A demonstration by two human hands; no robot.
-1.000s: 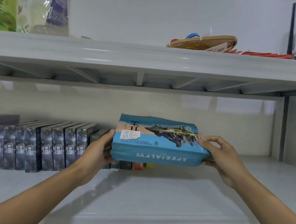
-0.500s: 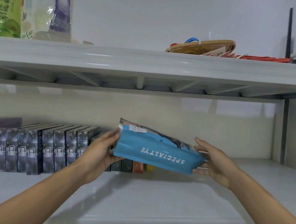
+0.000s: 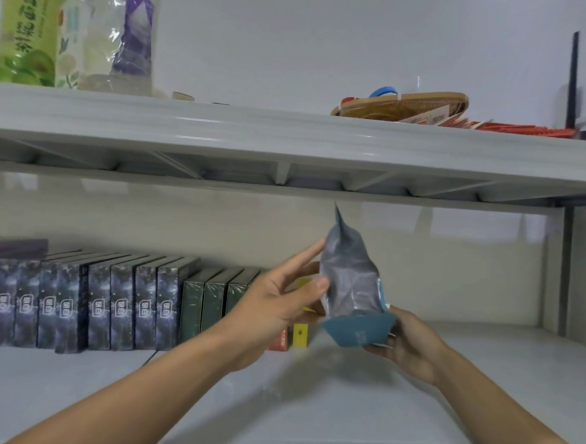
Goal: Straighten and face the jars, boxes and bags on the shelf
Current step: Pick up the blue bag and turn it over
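A blue bag [image 3: 349, 287] is held upright above the lower shelf [image 3: 308, 394], its narrow grey side gusset toward me and its blue bottom lowest. My left hand [image 3: 276, 303] pinches the bag's left side between thumb and fingers. My right hand [image 3: 404, 342] cups the bag's bottom right corner from below, fingers curled under it. On the shelf's left stands a row of dark blue-grey boxes [image 3: 84, 305], followed by green boxes [image 3: 211, 302]. A red box [image 3: 279, 339] and a yellow box [image 3: 300, 333] peek out behind my left hand.
The upper shelf [image 3: 290, 132] carries a green tea bottle [image 3: 25, 27], a clear bottle [image 3: 121, 33], a flat woven tray [image 3: 401, 105] and red packets [image 3: 517, 128]. A dark upright post [image 3: 564, 272] closes the lower shelf at the right.
The bag has been turned from lying sideways with its printed face toward me to standing on end, side gusset toward me. My right hand has dropped under its bottom; my left slid along its side.
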